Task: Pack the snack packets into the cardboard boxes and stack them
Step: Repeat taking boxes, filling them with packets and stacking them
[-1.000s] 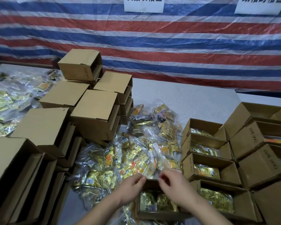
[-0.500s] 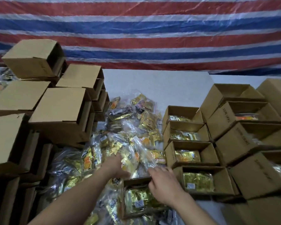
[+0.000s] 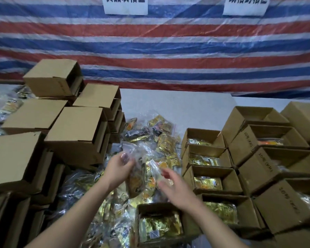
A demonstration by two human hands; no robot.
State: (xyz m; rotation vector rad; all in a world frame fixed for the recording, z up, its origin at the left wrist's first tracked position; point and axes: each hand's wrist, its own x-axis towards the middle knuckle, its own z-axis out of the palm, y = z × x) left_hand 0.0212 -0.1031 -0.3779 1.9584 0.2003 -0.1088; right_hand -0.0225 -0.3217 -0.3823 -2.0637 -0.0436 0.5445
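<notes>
Snack packets (image 3: 150,149), gold foil in clear wrapping, lie heaped down the middle of the tabletop (image 3: 177,108), from about halfway back to the near edge. Both hands are raised over the heap. The left hand (image 3: 117,169) has its fingers (image 3: 124,157) curled round the top of a clear bag (image 3: 137,181) of yellow and orange snacks, which hangs down from that grip. The right hand (image 3: 174,185) is just beside the bag, its fingers spread apart and reaching toward the plastic; whether they touch it cannot be told through the motion blur.

Below the hands, at the near edge, an open cardboard box (image 3: 188,226) holds gold packets. Toward the right side a row of open boxes (image 3: 220,174) runs from near to far, each with a gold packet inside. Further right, along the right edge, a second row of larger open boxes (image 3: 254,169) with black printing on their sides stands touching the first row; one of them shows an orange packet.

Along the left side, closed boxes (image 3: 75,129) are stacked in several tiers, and more open boxes stand on edge at the near left corner. Behind those stacks, at the far left, another heap of wrapped packets (image 3: 9,106) is partly visible. A red, white and blue striped tarp (image 3: 168,51) hangs behind the far edge, with two white paper signs (image 3: 125,5) at its top.
</notes>
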